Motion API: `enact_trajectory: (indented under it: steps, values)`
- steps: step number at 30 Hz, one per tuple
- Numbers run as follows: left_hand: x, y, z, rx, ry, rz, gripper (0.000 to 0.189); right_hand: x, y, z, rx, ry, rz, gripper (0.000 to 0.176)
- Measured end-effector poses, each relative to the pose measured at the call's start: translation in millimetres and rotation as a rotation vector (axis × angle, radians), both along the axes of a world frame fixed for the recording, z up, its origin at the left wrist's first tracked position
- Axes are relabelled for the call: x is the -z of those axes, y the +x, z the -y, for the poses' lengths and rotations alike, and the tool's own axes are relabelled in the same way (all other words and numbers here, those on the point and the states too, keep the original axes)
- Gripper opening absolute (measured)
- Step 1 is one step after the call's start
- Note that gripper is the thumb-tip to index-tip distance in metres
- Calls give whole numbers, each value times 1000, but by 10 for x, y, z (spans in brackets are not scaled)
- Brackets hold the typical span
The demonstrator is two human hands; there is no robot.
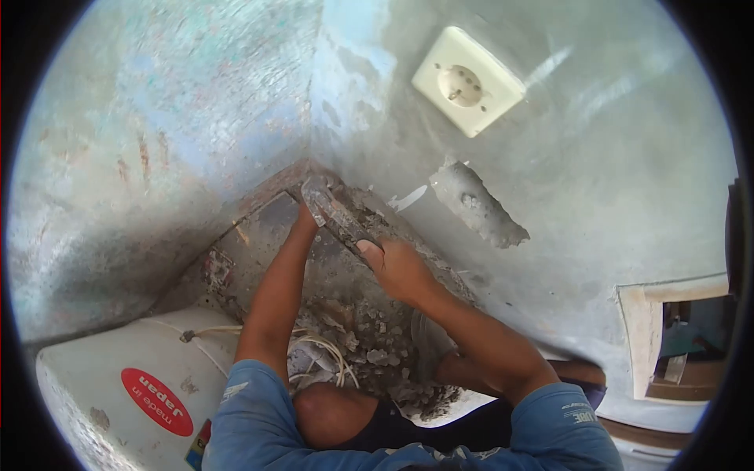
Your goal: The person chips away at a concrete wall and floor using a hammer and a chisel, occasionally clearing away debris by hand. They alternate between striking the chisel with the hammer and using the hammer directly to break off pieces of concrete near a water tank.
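My right hand (399, 269) grips the handle end of a grey, mortar-covered trowel (336, 213) and holds it against the bottom corner where two plastered walls meet. My left hand (305, 217) reaches to the trowel's far end and touches the blade near the corner; its fingers are mostly hidden behind the tool. Both arms are bare below blue sleeves. Below the hands lies a heap of broken mortar rubble (369, 345) on the floor.
A white wall socket (467, 81) sits high on the right wall, above a gouged patch of plaster (477, 206). A white appliance with a red "made in Japan" sticker (157, 402) stands at lower left. White cables (326, 353) cross the rubble. An opening (683, 337) is at right.
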State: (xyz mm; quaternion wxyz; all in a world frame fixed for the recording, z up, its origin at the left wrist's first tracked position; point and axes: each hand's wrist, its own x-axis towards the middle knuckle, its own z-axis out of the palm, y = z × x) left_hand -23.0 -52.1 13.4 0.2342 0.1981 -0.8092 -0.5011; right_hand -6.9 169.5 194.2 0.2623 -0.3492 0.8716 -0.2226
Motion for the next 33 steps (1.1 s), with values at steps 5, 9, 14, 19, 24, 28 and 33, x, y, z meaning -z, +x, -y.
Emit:
enact_trajectory:
  steps: [5,9,14,19,24,28,33]
  values:
    - [-285,160,-280,-27,-80,131,24,-424,184,-328,-19,-335,-55,34]
    - [-30,296,-804,-209,-217,-34,34,-222,174,-711,-23,-568,-16,46]
    - [136,479,-821,-271,-112,-154,45,-155,459,-757,234,-682,232,39]
    - [203,430,-660,-237,19,-221,59,-132,527,-655,209,-577,172,36]
    - [200,229,-714,-306,56,-186,48,-307,570,-383,233,-675,167,33]
    - [114,138,-716,-354,94,-72,43,-183,420,-335,179,-484,75,35]
    - [3,160,-639,-351,103,-127,39,178,52,4,28,158,-251,39]
